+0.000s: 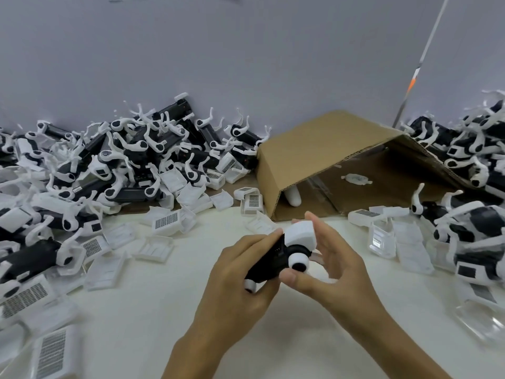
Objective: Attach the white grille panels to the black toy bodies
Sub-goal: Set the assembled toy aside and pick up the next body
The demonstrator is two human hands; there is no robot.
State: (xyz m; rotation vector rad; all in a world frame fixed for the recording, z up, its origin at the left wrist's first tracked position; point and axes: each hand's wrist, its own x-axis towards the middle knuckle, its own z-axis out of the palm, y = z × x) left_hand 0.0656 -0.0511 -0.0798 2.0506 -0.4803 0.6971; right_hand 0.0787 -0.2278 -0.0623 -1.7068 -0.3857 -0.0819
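My left hand (240,272) grips a black toy body (269,262) above the middle of the white table. A white panel (300,233) sits on the body's right end, above a round white and black joint (299,262). My right hand (325,258) holds that end, thumb under the joint and fingers behind the white panel. Loose white grille panels (166,220) lie scattered across the table.
A big heap of black and white toy bodies (131,160) fills the left and back. Another heap (470,192) lies at the right. An open cardboard box (341,165) lies on its side behind my hands. The white table (164,310) shows in front.
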